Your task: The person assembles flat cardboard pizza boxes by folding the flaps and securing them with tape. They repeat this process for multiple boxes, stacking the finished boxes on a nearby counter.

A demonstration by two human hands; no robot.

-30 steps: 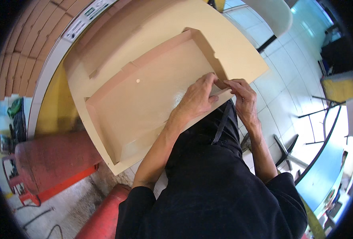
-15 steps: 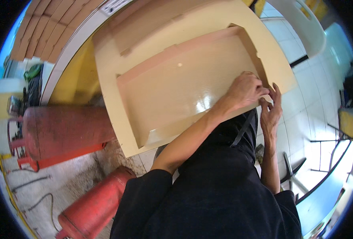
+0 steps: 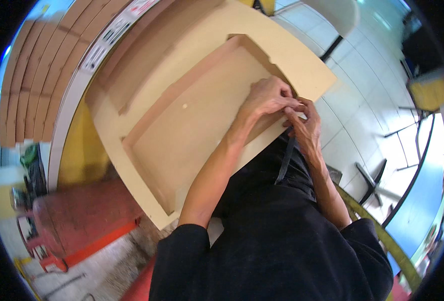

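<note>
A flat tan cardboard box tray [image 3: 182, 135] with low folded walls lies on a pale tabletop [image 3: 282, 55] in front of me. My left hand [image 3: 268, 98] reaches across the tray and pinches its near right wall. My right hand [image 3: 304, 125] meets it from the outside and presses on the same corner flap. Both sets of fingers are curled on the cardboard edge, and the corner itself is hidden under them.
Stacked flat cardboard [image 3: 26, 85] sits at the far left. A red gas cylinder [image 3: 76, 220] lies on the floor at lower left. White floor tiles [image 3: 362, 95], a metal stand base [image 3: 377, 183] and a blue table edge [image 3: 422, 200] are to the right.
My head has shifted, so the tray sits differently in view. Both hands stay at the tray's near right corner, with the fingers now closer together on the flap.
</note>
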